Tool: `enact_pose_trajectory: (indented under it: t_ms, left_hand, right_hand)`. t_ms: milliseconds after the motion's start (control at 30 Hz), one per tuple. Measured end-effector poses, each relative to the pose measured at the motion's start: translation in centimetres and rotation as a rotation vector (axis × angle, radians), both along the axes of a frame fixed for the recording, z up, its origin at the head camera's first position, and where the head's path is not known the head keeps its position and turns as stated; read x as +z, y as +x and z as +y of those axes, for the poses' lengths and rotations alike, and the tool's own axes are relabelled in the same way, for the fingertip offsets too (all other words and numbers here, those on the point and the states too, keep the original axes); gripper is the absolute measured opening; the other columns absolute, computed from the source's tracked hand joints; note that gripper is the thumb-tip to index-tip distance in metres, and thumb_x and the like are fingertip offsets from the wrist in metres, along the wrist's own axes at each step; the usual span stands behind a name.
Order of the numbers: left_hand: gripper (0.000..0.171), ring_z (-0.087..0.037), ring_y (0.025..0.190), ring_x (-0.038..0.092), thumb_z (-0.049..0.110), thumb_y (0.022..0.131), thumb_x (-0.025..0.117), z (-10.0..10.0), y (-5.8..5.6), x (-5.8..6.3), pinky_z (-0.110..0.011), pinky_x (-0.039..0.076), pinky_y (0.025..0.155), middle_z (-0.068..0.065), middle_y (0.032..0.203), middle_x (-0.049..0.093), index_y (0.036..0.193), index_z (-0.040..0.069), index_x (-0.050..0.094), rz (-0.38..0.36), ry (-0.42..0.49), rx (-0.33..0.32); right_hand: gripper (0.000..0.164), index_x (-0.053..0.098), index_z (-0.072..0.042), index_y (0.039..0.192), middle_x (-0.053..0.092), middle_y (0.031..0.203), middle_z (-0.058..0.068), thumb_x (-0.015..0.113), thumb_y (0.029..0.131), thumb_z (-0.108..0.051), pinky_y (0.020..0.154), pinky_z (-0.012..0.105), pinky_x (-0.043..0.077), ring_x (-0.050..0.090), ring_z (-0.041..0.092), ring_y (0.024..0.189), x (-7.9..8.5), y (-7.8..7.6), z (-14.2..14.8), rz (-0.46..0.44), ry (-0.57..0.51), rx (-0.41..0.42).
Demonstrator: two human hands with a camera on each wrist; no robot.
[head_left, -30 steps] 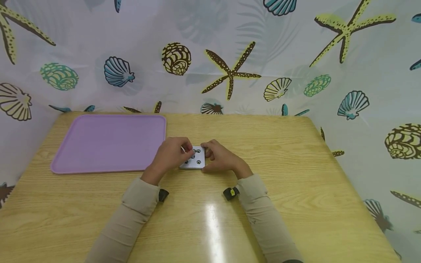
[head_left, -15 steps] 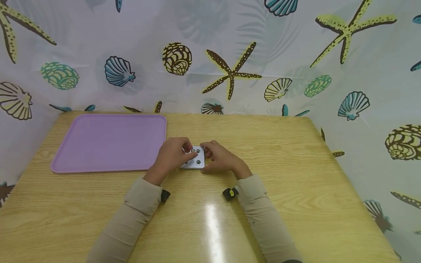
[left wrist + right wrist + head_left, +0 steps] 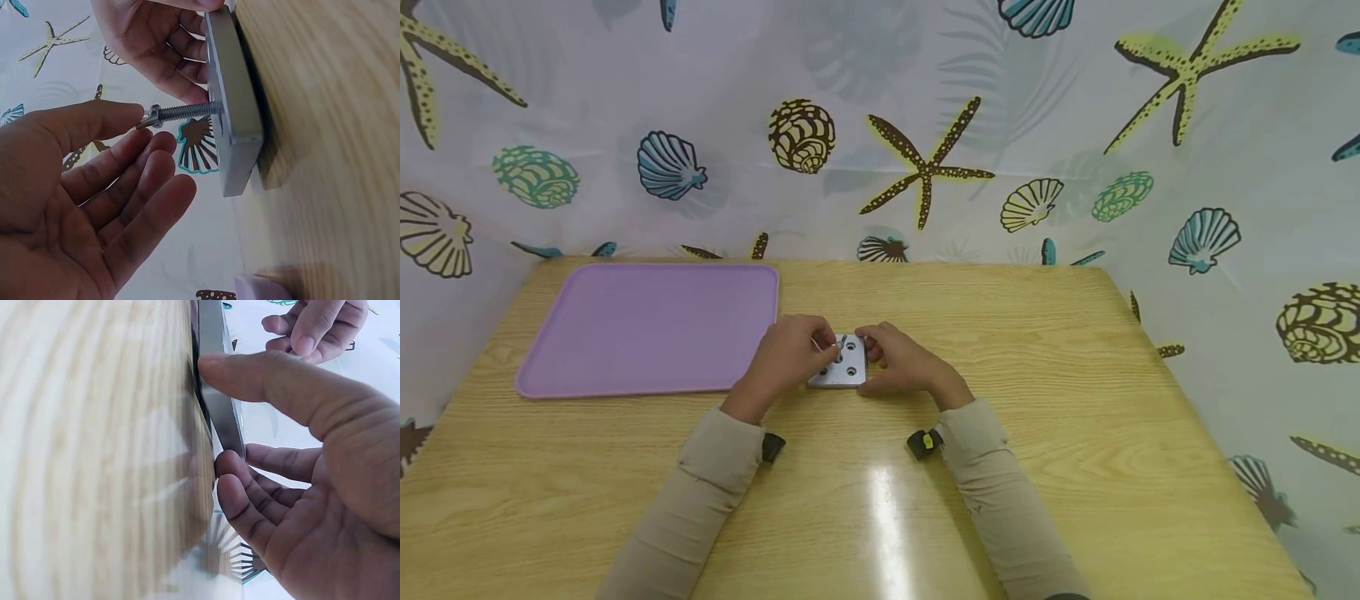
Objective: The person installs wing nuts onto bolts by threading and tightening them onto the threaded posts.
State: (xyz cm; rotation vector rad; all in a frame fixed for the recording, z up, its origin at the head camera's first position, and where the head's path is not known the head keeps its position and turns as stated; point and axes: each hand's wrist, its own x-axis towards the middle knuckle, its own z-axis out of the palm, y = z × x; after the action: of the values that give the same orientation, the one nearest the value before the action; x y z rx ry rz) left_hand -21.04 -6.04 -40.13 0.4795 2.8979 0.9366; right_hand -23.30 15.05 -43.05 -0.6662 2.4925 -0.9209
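Observation:
A small square metal plate (image 3: 851, 360) with several round holes lies flat on the table. A wing bolt (image 3: 182, 112) stands in it, much of its thread showing above the surface in the left wrist view. My left hand (image 3: 786, 357) pinches the bolt's winged head between thumb and index finger, the other fingers loosely bent beside it. On the plate's right side, my right hand (image 3: 904, 360) grips the edge, thumb at the near corner and fingers at the far one. The right wrist view shows that thumb (image 3: 244, 375) pressed against the plate's side.
A purple tray (image 3: 655, 329) lies to the left on the wooden table (image 3: 1075, 400), its right edge close to my left hand. Behind the table hangs a white cloth (image 3: 820, 67) printed with shells and starfish.
My left thumb reached further over the plate half a second ago and has drawn back; the bolt's winged head shows at a different angle. The right hand and plate stay put.

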Motion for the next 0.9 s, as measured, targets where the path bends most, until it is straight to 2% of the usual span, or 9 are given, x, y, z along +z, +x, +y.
enact_pose_trajectory:
  t_ms: [167,433,700,900]
  left_hand:
    - [0.016,-0.015,0.074,0.065,0.025,0.092,0.070,-0.17,-0.15,-0.06,-0.032,0.050,0.068,-0.004,0.087,0.075,0.091,0.009,0.073,-0.015,-0.015,-0.006]
    - [0.014,-0.015,0.074,0.063,0.024,0.091,0.071,-0.29,-0.30,-0.17,-0.031,0.048,0.067,-0.004,0.086,0.075,0.090,0.010,0.074,-0.015,-0.008,-0.009]
    - [0.014,-0.016,0.076,0.064,0.023,0.091,0.071,-0.30,-0.27,-0.10,-0.031,0.049,0.069,-0.005,0.088,0.075,0.091,0.009,0.073,-0.017,0.007,0.001]
    - [0.012,-0.016,0.071,0.061,0.019,0.089,0.071,-0.35,-0.23,-0.30,-0.027,0.045,0.063,-0.006,0.085,0.072,0.087,0.009,0.065,-0.004,0.052,0.031]
  right_hand:
    - [0.083,0.040,0.001,0.147,0.053,0.120,0.012,0.084,0.078,-0.014,0.094,0.032,0.049,0.053,0.021,0.107,0.03,-0.04,-0.02,0.005,-0.005,0.004]
    - [0.084,0.038,-0.003,0.147,0.060,0.105,0.010,0.083,0.077,-0.009,0.079,0.022,0.047,0.055,0.014,0.086,-0.02,-0.04,0.05,-0.023,-0.037,0.005]
    - [0.084,0.038,-0.004,0.147,0.060,0.103,0.010,0.083,0.077,-0.008,0.076,0.022,0.046,0.054,0.013,0.084,-0.11,-0.05,0.11,-0.040,-0.058,-0.003]
    - [0.084,0.038,-0.004,0.147,0.060,0.103,0.010,0.084,0.077,-0.008,0.077,0.022,0.046,0.054,0.013,0.084,-0.13,-0.04,0.12,-0.043,-0.056,-0.006]
